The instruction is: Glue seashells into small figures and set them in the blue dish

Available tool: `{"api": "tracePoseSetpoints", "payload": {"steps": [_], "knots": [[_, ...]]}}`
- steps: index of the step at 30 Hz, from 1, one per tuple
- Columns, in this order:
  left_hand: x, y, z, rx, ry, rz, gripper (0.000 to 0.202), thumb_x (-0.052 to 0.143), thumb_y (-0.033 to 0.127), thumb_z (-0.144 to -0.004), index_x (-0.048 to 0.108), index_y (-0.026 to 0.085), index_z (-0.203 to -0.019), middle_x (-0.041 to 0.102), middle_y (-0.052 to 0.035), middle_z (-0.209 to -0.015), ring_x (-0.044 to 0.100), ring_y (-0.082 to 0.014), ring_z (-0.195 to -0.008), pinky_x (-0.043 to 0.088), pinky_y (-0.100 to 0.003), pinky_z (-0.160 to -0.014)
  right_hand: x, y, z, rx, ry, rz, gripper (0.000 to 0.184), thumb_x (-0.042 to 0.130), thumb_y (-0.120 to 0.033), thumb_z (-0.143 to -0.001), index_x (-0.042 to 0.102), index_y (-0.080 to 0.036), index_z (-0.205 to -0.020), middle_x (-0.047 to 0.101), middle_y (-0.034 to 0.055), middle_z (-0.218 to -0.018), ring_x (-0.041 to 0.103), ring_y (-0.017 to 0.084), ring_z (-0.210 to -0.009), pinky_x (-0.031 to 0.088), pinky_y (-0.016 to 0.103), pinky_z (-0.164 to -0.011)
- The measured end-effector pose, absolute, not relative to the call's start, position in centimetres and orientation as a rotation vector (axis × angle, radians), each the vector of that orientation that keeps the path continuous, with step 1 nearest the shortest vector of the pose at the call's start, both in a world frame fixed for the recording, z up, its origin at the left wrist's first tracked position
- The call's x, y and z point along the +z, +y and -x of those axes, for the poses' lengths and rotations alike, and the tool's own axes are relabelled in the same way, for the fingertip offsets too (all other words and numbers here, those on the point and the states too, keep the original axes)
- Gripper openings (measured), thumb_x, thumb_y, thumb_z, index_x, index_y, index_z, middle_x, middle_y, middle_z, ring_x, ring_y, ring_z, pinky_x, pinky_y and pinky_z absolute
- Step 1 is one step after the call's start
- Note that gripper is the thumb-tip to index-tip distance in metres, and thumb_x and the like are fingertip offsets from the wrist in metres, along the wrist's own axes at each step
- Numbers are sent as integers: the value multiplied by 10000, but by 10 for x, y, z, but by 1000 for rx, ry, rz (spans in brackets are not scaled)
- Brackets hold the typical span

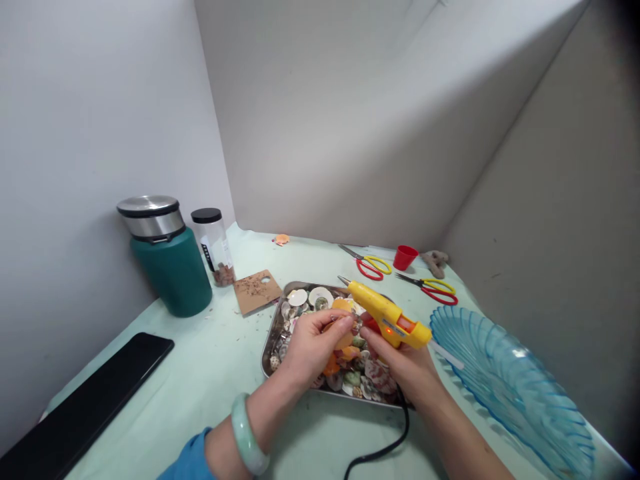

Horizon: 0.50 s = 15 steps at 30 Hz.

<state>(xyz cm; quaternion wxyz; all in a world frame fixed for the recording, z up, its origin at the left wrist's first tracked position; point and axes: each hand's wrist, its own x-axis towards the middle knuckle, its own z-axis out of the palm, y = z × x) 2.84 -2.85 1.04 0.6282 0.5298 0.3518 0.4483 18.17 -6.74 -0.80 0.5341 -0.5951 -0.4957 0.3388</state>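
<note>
My right hand (407, 367) is wrapped round a yellow hot glue gun (375, 303), whose metal nozzle points up and left and whose small orange light is lit. Its black cord (383, 453) runs down toward me. My left hand (313, 343) is closed in a pinch on an orange shell (345, 339), partly hidden by the fingers. The right fingertips come close to the left ones; whether they touch the shell too cannot be made out. Below both hands lies a metal tray (269, 350) of mixed shells, white, green, orange and reddish.
Left stand a teal bottle (173, 273), a clear jar (214, 243), a cardboard piece (250, 291) and a black slab (100, 400). Behind lie two pairs of scissors (370, 265), a red cup (404, 257) and an orange shell piece (282, 239). A blue glass dish (510, 380) is right.
</note>
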Motion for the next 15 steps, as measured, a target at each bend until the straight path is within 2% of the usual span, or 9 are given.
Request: {"api": "tracePoseSetpoints", "payload": {"steps": [5, 10, 15], "knots": [[7, -27, -31, 913, 775, -1122, 315, 687, 427, -725, 671, 131, -832, 635, -19, -696, 613, -133, -555, 498, -228, -509, -8, -67, -183, 790, -1211, 1419, 301, 669, -436, -756, 692, -205, -947, 684, 32, -787, 624, 207, -728, 487, 323, -636], [7, -29, -33, 919, 770, -1078, 358, 737, 421, -670, 668, 120, -852, 632, -23, -728, 619, -133, -583, 527, -252, -561, -10, -67, -183, 798, -1195, 1401, 301, 665, -416, -772, 684, -191, -971, 678, 28, -763, 627, 193, -708, 487, 293, -603], [12, -31, -33, 908, 789, -1058, 407, 709, 488, -683, 640, 119, -841, 614, -16, -687, 602, -124, -543, 482, -225, -504, -5, -68, -181, 768, -1172, 1360, 271, 689, -398, -756, 697, -181, -917, 679, 27, -729, 635, 194, -687, 489, 284, -586]]}}
